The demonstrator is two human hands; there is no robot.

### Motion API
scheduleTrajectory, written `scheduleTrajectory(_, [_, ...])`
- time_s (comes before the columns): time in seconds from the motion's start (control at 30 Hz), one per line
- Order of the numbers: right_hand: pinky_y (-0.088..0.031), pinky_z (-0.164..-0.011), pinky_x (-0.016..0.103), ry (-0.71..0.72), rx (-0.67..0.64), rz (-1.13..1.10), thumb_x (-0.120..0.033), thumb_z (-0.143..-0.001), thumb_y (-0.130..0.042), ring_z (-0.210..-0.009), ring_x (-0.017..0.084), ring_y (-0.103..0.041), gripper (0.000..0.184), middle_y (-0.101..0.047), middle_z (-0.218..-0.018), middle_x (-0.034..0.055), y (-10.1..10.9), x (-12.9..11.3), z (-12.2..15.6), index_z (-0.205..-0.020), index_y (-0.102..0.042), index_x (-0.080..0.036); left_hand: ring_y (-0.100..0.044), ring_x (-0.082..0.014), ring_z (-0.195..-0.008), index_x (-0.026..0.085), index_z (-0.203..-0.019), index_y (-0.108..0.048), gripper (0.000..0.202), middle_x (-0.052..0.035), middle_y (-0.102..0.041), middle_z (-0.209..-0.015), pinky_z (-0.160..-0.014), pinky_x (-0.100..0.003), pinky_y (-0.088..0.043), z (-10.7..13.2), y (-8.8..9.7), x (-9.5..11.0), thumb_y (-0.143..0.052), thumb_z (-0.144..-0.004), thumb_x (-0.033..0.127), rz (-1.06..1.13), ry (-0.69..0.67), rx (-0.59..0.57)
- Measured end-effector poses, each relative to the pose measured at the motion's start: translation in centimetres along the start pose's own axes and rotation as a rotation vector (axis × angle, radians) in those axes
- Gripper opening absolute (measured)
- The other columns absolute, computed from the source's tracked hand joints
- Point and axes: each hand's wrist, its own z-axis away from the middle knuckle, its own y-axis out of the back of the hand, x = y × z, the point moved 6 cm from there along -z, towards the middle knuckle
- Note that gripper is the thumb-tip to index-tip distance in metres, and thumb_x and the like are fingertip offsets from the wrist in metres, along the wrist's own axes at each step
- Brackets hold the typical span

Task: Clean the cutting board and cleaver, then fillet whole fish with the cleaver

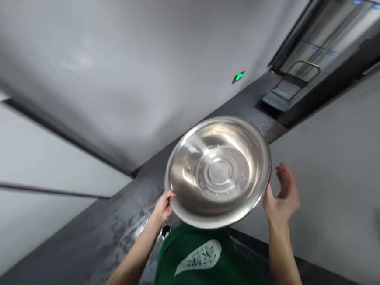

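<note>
A wide metal basin (220, 171) is held out in front of the person at waist height, its hollow turned toward the wearer. No load shows in it, only bright specks on the bottom that may be water drops or glare. The left hand (164, 205) grips the rim at the near left, thumb hooked over the edge. The right hand (283, 196) stands at the right side with its fingers spread and curled away from the metal; its thumb side meets the rim in view, but whether it bears any weight cannot be told.

With one sure grip, the basin could swing down on its right side or twist out of the left fingers, the more so if the rim is wet. Just beyond the near rim is the person's green apron (242, 272), which the edge could knock. The grey floor (118, 240) shows shiny, wet-looking patches by a shoe (166, 232), so a slip seems possible. At the far right, a trolley (277, 99) stands on the floor and could catch a foot.
</note>
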Motion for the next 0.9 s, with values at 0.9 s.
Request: scheduleTrajectory(0.9, [-0.064,-0.068,0.035,-1.516,0.195,-0.165,-0.047,-0.059,-0.078,-0.091,0.027,-0.075,0.048,-0.076,-0.11,0.0133,-35.3,57.7,-39.9,-0.099,-0.075,-0.02,-0.059,-0.0135,-0.062,0.019,-0.085,-0.061,0.043,0.0036,-0.065,-0.071,-0.058,-0.026,-0.05,-72.2,-68.3,27.5,-0.078,-0.046,0.02,-0.717,-0.428,0.236])
